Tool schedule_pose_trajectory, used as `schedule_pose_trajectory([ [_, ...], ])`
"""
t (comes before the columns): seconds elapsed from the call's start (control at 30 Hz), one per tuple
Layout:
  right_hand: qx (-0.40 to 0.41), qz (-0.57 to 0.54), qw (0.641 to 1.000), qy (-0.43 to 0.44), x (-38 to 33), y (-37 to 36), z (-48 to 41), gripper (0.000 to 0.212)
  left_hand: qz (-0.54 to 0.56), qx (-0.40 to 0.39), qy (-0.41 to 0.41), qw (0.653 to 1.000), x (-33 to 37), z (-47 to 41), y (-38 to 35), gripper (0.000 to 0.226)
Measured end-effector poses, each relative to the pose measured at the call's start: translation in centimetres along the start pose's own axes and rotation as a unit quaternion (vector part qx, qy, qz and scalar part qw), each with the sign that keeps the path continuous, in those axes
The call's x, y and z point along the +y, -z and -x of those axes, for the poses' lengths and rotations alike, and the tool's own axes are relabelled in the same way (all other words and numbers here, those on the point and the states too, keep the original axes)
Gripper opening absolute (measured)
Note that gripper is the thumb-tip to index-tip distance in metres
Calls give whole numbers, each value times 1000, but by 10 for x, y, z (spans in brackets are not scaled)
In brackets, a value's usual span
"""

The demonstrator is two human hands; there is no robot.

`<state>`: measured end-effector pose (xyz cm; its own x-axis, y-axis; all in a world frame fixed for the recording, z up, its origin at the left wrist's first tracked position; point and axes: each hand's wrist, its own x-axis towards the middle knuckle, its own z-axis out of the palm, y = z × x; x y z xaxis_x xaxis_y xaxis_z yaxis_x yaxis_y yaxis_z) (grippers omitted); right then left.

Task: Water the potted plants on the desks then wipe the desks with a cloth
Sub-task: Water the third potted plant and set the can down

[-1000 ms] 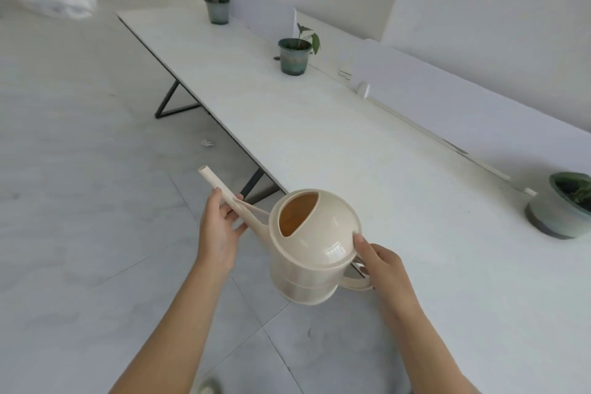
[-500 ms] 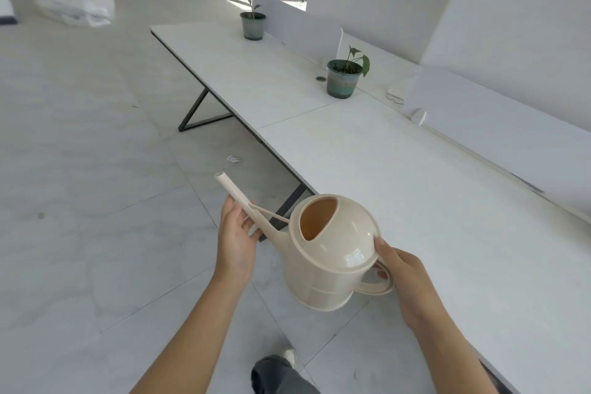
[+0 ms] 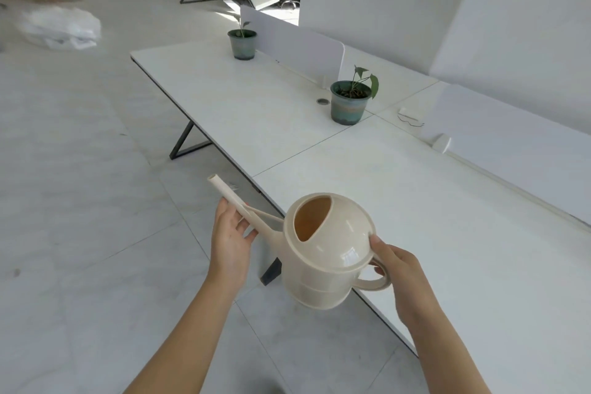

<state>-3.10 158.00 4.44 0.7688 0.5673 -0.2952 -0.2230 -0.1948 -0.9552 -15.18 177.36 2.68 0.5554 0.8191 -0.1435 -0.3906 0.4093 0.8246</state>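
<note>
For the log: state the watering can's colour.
The can is plain cream; head view.

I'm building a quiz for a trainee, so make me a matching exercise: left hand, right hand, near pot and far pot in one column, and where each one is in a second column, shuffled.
Column one:
1 left hand
2 right hand
3 near pot
4 far pot

Column two:
A beside the cable hole
B on the handle of the can
C at the far end of the desk
D under the spout

Pairs: 1-D, 2-B, 3-A, 4-C.
</note>
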Motion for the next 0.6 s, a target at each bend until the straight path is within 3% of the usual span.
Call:
schedule_pose_trajectory([
  [0.17,11,-3,1000,1,-11,-14,-52,41,-1,-15,12,1000,-3,-60,-7,39],
  [0.27,32,0,999,-3,-15,-26,-83,42,-1,-34,33,999,-7,-103,-7,56],
  [0.4,76,-6,997,-10,-18,-45,-128,39,-4,-69,59,996,-9,-167,-12,32],
  [0.53,143,-32,989,-8,-25,-71,-170,34,-11,-119,106,987,-4,-239,-22,36],
  [0.6,180,-47,983,-4,-29,-83,-189,41,-29,-150,117,981,1,-274,-29,34],
])
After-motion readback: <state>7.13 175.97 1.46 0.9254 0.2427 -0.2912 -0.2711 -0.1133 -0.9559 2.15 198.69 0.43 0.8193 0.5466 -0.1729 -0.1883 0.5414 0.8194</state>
